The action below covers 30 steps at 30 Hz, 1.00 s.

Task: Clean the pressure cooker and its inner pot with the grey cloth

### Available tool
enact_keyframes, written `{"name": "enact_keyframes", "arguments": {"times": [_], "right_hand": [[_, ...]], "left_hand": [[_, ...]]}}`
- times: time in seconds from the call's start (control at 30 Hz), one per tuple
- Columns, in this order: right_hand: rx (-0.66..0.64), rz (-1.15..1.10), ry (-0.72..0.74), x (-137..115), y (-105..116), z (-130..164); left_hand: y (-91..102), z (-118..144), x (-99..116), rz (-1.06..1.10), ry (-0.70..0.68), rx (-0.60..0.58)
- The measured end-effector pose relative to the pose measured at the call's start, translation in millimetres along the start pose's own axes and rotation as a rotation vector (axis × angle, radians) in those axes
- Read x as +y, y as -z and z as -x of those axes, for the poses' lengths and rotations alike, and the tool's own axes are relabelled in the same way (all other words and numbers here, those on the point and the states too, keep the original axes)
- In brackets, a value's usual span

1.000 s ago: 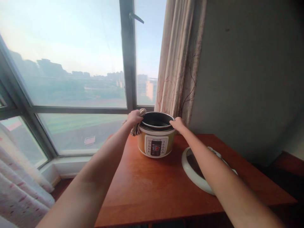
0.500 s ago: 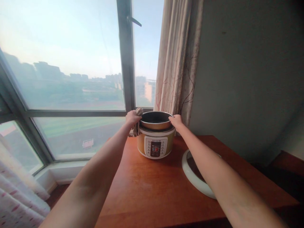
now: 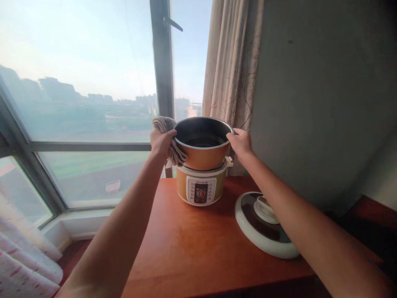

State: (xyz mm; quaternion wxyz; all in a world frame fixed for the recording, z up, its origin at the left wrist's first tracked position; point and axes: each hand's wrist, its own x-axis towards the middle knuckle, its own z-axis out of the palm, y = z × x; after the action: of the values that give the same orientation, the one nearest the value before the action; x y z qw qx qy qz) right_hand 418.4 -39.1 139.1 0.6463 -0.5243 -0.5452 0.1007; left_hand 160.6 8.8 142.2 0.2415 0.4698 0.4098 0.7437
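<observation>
Lid [image 3: 263, 225]: near us on the table [image 3: 192, 248], below our right hand [image 3: 240, 142].
Hands: our left hand [image 3: 161, 142], cloth [image 3: 172, 142] under its fingers, and our right clamp the inner pot [image 3: 203, 142] rim.
Pot: between our fingers, above the cooker base [image 3: 201, 188].
Beyond: window [image 3: 93, 103], curtain [image 3: 232, 74].

- Left hand [image 3: 161, 141], arm outstretched, fingers curled in a closed grip at chest height.
- Right hand [image 3: 240, 142], arm extended, fingers clasped level with the left.

Both hands, left hand [image 3: 161, 142] with a cloth [image 3: 173, 151] and right hand [image 3: 240, 145], hold the inner pot [image 3: 203, 151] above the cooker [image 3: 200, 188] on the table [image 3: 192, 244].
</observation>
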Motion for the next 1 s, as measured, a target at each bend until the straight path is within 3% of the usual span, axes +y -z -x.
{"name": "enact_keyframes", "arguments": {"times": [0.1, 0.2, 0.47, 0.77, 0.87, 1.0], "right_hand": [[0.029, -0.049, -0.012, -8, 14, 21], [-0.014, -0.168, -0.090, -10, 26, 53], [-0.026, -0.223, -0.133, -6, 50, 131], [0.019, -0.182, -0.272, -12, 73, 215], [0.038, -0.192, -0.353, -6, 77, 246], [0.062, -0.214, -0.458, 9, 77, 278]], "left_hand": [[12.3, 25, 21, 0.054, 0.025, 0.023], [28.7, 56, 26, 0.064, 0.017, 0.037], [72.5, 119, 18, 0.149, 0.004, -0.011], [113.5, 181, 23, 0.012, 0.031, -0.027], [127.9, 205, 16, -0.066, 0.083, -0.026], [144.1, 230, -2, -0.145, 0.216, -0.115]]}}
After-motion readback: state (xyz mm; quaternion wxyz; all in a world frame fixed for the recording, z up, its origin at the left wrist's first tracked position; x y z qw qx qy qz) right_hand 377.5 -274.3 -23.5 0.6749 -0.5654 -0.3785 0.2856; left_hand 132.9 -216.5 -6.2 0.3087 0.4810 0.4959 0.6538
